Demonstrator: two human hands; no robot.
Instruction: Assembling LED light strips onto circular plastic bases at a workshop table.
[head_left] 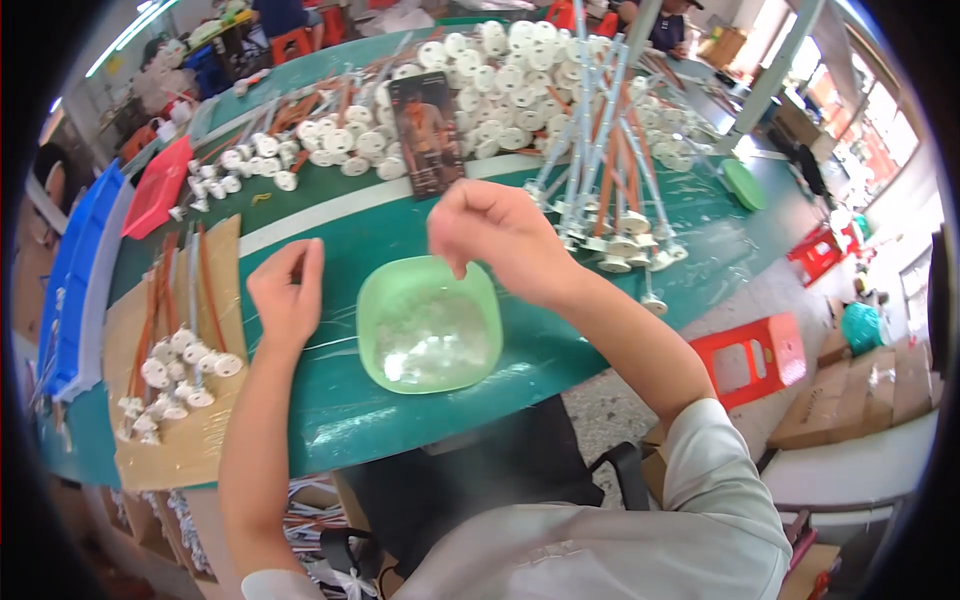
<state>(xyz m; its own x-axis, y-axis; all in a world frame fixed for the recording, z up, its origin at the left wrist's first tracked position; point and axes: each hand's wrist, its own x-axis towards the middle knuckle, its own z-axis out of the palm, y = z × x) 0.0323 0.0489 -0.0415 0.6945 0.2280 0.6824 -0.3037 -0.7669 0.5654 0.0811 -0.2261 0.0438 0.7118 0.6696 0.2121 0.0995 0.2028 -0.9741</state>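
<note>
A light green bowl [367,325] stands on the table in front of me, with many small clear or whitish pieces [430,335] lying in it. Over its far right rim hangs my right hand [490,238], fingers curled together. Whatever it may pinch is too small to make out. To the bowl's left, my left hand [287,290] is closed, thumb against the bent fingers, and hides anything inside. Beyond the bowl a phone [425,135] with a lit picture leans against a heap of white disc-shaped parts [500,90].
Brown and silver rods with white disc ends [625,235] stand bunched at right. More lie on cardboard [220,420] at left, near a blue bin [80,290] and a red tray [158,185]. A green lid or dish [743,185] and a red stool [750,360] are at right.
</note>
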